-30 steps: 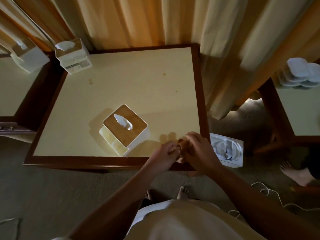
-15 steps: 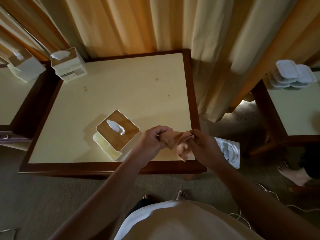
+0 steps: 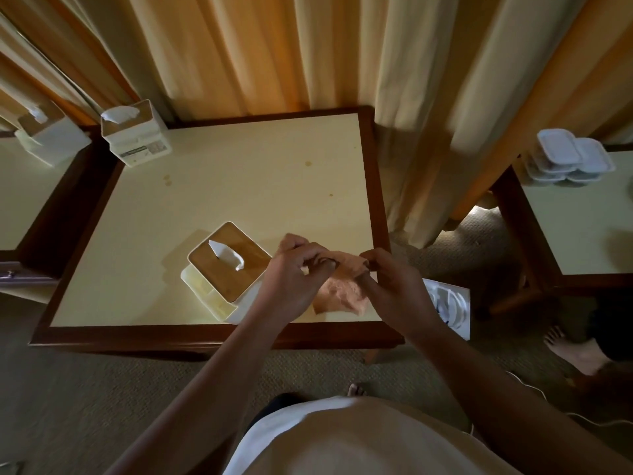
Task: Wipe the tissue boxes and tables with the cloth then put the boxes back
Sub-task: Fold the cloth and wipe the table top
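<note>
Cream and orange curtains point(image 3: 274, 56) hang along the far side, behind a square table point(image 3: 212, 335) with a pale yellow top and a dark wooden frame, standing on a dull carpet point(image 3: 102, 389). Near the table's near edge sits a white tissue box with a wooden lid point(image 3: 229, 269), turned at an angle, a tissue poking up from its slot. Just to its right, above the table top, both hands hold a peach-coloured cloth point(image 3: 342, 289) between them. The left hand point(image 3: 294, 272) pinches the cloth's upper left part with curled fingers, and the right hand point(image 3: 397, 289) grips its right edge, so the rest hangs down crumpled. A second tissue box point(image 3: 135, 138) stands at the table's far left corner, and a third tissue box point(image 3: 48, 138) rests on the neighbouring left table point(image 3: 20, 200). On the right table point(image 3: 582, 228), stacked white containers point(image 3: 568, 156) sit at the far edge. A white carton point(image 3: 448, 303) lies on the floor between the tables, partly hidden by the right forearm, and another person's bare foot point(image 3: 575, 354) shows at the right.
</note>
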